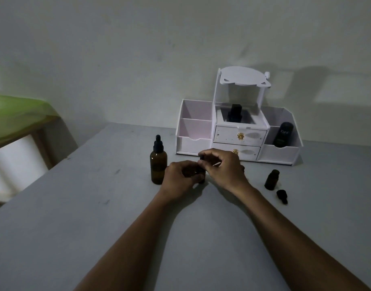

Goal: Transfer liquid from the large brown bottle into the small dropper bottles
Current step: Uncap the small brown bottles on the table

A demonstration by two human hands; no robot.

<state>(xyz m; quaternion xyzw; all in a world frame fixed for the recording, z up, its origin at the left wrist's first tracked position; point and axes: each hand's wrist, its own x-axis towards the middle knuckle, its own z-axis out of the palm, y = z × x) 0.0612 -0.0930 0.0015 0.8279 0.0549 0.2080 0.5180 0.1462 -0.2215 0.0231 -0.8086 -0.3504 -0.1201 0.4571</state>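
The large brown bottle with a black dropper cap stands upright on the grey table, just left of my hands. My left hand wraps around a small dark dropper bottle standing on the table; most of it is hidden. My right hand pinches the black cap at that bottle's top. A second small brown bottle stands uncapped to the right, with its black dropper cap lying beside it.
A white desk organiser with two drawers sits at the back against the wall, holding a dark bottle in its middle box and a black tube on the right. A wooden table with green cover stands at the left.
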